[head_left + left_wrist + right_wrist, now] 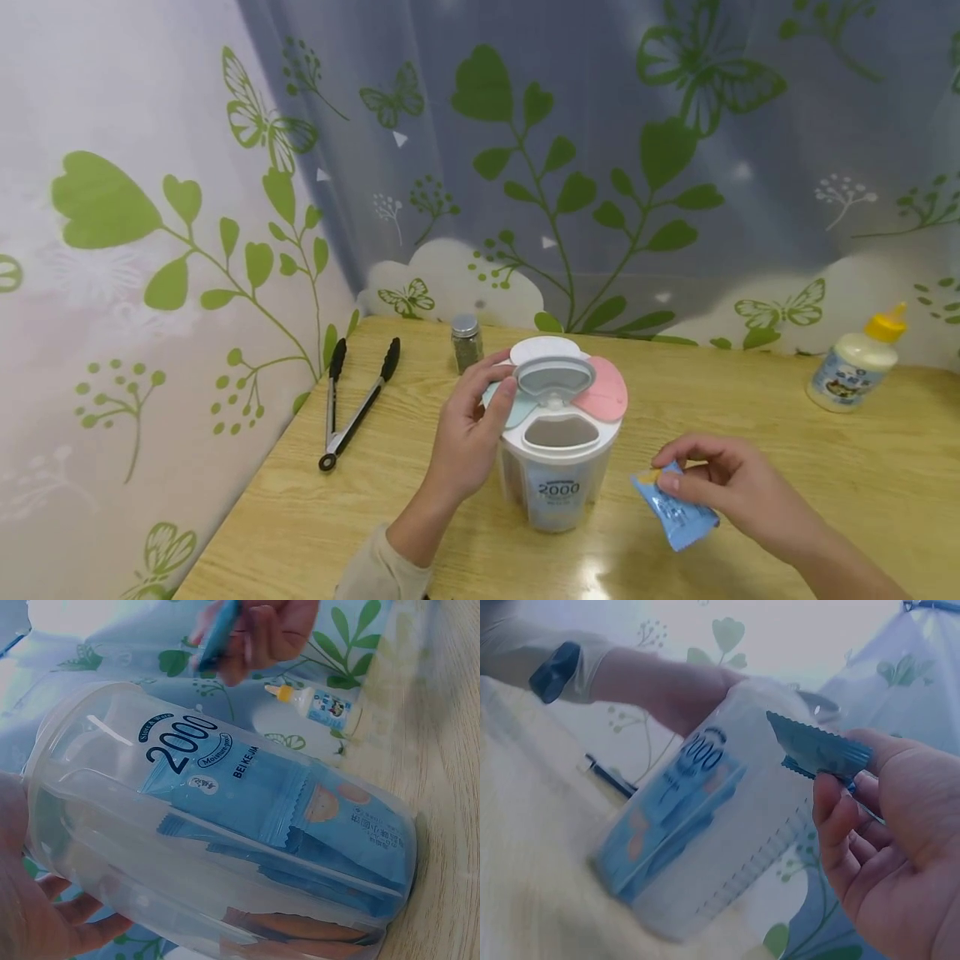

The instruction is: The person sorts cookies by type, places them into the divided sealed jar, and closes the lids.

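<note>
A clear storage canister (pixel 592 471) printed "2000" stands on the wooden table, its top divided into white, pink (pixel 606 390) and pale blue lids. The front compartment's grey-white flap (pixel 555 377) is raised, leaving its opening (pixel 561 432) uncovered. My left hand (pixel 467 429) holds the canister's upper left side, thumb at the blue lid. Through the wall, the left wrist view shows several blue snack packets (pixel 232 799) and some brown pieces (pixel 300 926) in another compartment. Right of the canister, apart from it, my right hand (pixel 738 487) pinches a blue snack packet (pixel 681 510) by its upper end.
Black-tipped metal tongs (pixel 356 417) lie spread at the left of the table. Behind the canister is a small glass jar (pixel 467 343) with a silver cap. A squeeze bottle (pixel 851 367) with a yellow nozzle stands at the far right. Patterned curtains (pixel 585 208) border the table.
</note>
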Motion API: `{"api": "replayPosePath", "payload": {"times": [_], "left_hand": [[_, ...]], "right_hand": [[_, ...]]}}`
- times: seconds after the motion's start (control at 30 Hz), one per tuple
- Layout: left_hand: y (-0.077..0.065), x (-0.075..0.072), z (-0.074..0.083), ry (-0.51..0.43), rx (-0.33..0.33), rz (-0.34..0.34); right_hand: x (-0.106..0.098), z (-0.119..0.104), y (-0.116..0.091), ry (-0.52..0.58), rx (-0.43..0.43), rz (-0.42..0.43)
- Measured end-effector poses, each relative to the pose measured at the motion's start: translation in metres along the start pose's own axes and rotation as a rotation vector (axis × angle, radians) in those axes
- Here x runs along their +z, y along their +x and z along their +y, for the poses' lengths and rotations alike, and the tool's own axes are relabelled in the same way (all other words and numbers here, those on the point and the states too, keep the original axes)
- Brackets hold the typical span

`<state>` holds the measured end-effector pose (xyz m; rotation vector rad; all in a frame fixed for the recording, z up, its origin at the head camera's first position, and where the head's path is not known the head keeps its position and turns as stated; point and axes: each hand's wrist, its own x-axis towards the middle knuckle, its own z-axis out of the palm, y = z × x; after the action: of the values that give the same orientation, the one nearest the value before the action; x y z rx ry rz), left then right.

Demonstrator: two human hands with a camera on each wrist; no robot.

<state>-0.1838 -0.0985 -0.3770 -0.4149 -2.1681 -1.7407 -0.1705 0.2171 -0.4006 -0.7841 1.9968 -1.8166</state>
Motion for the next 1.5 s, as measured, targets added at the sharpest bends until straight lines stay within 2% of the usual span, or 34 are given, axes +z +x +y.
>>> {"api": "replayPosePath", "payload": {"times": [0.23, 0.4, 0.7, 0.9, 1.2, 1.27, 1.37, 1.43, 1.5], "left_hand": [[0.001, 0.0, -0.001, 0.006, 0.0, 0.005], [0.001, 0.0, -0.001, 0.003, 0.005, 0.005], [0.0, 0.0, -0.002, 0.0, 0.012, 0.006], [0.0, 0.0, -0.002, 0.015, 0.012, 0.009], [0.0, 0.0, -0.001, 0.012, 0.006, 0.002], [0.001, 0.0, 0.0, 0.01, 0.011, 0.004], [0.001, 0.001, 0.0, -0.005, 0.028, 0.004], [0.0, 0.001, 0.0, -0.014, 0.033, 0.004], [0.0, 0.002, -0.001, -0.009, 0.032, 0.002]], "right_hand": [[0.007, -0.023, 0.013, -0.089, -0.089, 0.147], [0.019, -0.045, 0.026, -0.132, -0.076, 0.251], [0.043, -0.075, 0.055, -0.135, -0.085, 0.373], [0.052, -0.081, 0.067, -0.163, -0.12, 0.392], [0.056, -0.079, 0.062, -0.306, -0.093, 0.296], [0.056, -0.077, 0.061, -0.308, -0.106, 0.308], [0.056, -0.072, 0.062, -0.323, -0.165, 0.373], [0.054, -0.065, 0.063, -0.366, -0.25, 0.4], [0.053, -0.057, 0.063, -0.407, -0.342, 0.393]]}}
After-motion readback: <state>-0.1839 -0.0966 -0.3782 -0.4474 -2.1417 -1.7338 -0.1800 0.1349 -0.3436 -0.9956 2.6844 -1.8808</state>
